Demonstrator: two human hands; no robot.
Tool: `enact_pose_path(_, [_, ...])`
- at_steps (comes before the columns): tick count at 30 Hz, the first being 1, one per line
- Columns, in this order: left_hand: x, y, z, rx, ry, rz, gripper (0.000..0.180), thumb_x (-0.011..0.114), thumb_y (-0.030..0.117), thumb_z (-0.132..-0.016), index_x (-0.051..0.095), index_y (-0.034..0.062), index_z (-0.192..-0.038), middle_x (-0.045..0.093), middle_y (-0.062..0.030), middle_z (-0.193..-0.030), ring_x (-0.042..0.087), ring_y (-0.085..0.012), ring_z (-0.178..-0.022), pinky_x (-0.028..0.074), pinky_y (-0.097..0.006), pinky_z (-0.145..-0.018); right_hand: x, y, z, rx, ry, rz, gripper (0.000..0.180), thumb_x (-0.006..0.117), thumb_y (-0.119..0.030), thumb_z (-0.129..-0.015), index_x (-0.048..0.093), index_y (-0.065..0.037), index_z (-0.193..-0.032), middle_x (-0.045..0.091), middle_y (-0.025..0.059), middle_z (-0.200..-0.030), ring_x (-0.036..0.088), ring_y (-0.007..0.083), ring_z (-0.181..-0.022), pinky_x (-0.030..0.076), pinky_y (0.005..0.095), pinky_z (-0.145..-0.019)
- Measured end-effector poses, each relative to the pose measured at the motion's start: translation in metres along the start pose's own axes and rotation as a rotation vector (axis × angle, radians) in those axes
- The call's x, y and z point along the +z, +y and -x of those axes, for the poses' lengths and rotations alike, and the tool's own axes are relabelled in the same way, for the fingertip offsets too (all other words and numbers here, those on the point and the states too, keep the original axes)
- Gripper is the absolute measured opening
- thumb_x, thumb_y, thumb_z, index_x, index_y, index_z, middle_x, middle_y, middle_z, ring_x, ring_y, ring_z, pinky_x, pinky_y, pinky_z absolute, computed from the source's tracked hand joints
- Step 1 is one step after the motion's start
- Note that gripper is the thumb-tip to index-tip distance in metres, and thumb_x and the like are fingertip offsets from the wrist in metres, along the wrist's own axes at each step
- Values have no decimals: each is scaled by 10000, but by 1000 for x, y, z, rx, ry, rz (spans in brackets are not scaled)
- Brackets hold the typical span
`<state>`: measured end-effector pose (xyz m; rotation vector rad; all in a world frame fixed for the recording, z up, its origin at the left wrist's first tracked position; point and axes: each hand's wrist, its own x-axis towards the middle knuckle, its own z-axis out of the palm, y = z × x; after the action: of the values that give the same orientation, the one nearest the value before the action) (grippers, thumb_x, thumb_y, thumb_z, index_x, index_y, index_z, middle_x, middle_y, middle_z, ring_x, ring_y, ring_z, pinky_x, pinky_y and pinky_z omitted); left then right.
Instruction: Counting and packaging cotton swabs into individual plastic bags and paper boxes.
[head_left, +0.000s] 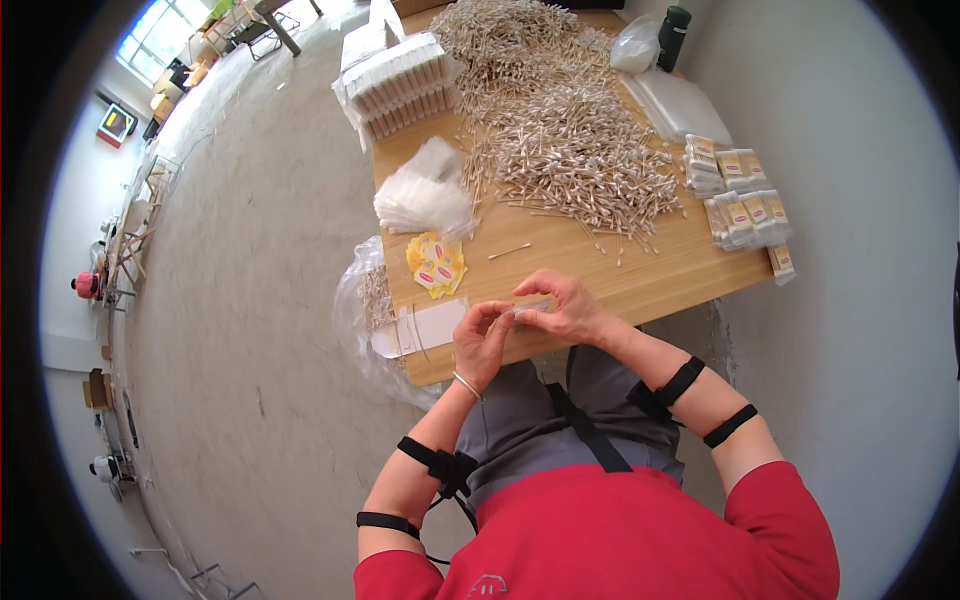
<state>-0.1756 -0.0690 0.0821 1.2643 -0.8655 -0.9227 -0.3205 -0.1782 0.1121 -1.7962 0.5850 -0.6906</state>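
Small pale packet point(535, 303) pinched in fingertips of left hand point(482, 338) and right hand point(566, 308); lies between them, long axis roughly left-right, neither hand clearly nearer, near table point(690, 272) edge.

No lettering is legible, not even on the yellow cards point(437, 264).

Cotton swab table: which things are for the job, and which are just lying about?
Probably for the job:
cotton swabs
thin white bags
yellow cards
filled packs
small packet, pinched by the left hand and right hand

Probably just lying about:
dark green bottle
red thing by the left wall, too small to name
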Motion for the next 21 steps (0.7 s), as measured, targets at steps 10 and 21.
enact_pose_path(10, [1,4,0,18,-54,-189,60,597,7,-897,563,-4,-945,633,-92,-995,585,-125,-931,481,-254,-829,3,-3,0,-180,-15,388,101,664,-131,-758,618,-49,-793,579,86,-865,526,283,-916,445,368,-832])
enact_pose_path(21, [-6,-2,-1,24,-14,-184,66,583,23,-910,541,5,-958,627,-99,-1034,572,-120,-939,464,-249,-836,-13,-4,2,-129,-19,387,85,660,-131,-753,623,-60,-782,571,96,-869,528,283,-925,446,368,-843])
